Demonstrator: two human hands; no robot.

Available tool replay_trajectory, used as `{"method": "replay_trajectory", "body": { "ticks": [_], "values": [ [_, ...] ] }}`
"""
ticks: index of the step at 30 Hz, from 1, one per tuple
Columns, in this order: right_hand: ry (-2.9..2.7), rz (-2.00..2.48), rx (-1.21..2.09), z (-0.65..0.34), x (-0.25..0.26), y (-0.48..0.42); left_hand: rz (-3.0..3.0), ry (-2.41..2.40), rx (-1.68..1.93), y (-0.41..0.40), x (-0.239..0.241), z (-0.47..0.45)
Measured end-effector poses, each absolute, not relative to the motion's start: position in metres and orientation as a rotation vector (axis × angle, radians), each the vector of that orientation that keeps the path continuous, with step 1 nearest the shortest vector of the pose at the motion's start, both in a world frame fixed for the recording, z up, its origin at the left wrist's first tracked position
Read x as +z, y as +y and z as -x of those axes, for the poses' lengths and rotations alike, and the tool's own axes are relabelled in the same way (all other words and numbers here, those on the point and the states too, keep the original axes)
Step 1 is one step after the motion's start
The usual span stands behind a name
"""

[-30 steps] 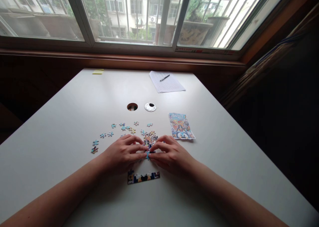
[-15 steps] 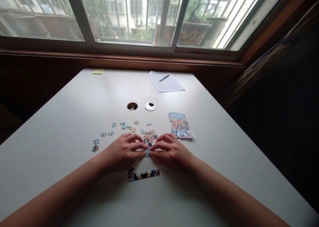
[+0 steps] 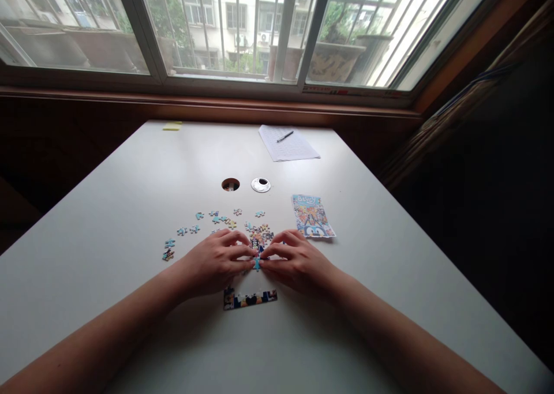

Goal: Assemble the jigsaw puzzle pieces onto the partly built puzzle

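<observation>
My left hand (image 3: 224,258) and my right hand (image 3: 298,259) meet at the middle of the table, fingertips almost touching. Between them a light-blue jigsaw piece (image 3: 257,263) is pinched from both sides, with a darker piece just behind it; whether the two are joined I cannot tell. Beyond the fingertips lies a heap of loose jigsaw pieces (image 3: 262,232), partly hidden by my fingers. Nearer to me, below my hands, a joined strip of puzzle pieces (image 3: 251,300) lies flat, dark along its lower edge and with a short upright part at its left end.
More loose pieces (image 3: 194,229) are scattered to the left. A picture sheet (image 3: 312,216) lies right of the heap. Farther back are a round hole (image 3: 231,184), a metal ring cover (image 3: 261,184), papers (image 3: 289,149) with a pen (image 3: 285,136), and yellow sticky notes (image 3: 172,126).
The view has shifted very slightly. Both hands stay in nearly the same place, holding the light-blue piece between their fingertips.
</observation>
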State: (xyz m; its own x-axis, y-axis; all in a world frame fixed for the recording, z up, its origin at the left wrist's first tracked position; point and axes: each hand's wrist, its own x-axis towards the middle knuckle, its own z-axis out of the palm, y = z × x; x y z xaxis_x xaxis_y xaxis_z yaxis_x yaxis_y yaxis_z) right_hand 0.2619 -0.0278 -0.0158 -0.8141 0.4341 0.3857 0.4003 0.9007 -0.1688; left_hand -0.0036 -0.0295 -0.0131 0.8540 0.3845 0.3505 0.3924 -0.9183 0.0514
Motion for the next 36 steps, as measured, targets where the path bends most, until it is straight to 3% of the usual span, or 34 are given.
{"method": "replay_trajectory", "body": {
  "ticks": [36],
  "values": [
    [-2.718, 0.551, 0.263, -0.255, -0.008, -0.045, 3.152, -0.438, -0.696, -0.035, -0.007, 0.019]
  ]
}}
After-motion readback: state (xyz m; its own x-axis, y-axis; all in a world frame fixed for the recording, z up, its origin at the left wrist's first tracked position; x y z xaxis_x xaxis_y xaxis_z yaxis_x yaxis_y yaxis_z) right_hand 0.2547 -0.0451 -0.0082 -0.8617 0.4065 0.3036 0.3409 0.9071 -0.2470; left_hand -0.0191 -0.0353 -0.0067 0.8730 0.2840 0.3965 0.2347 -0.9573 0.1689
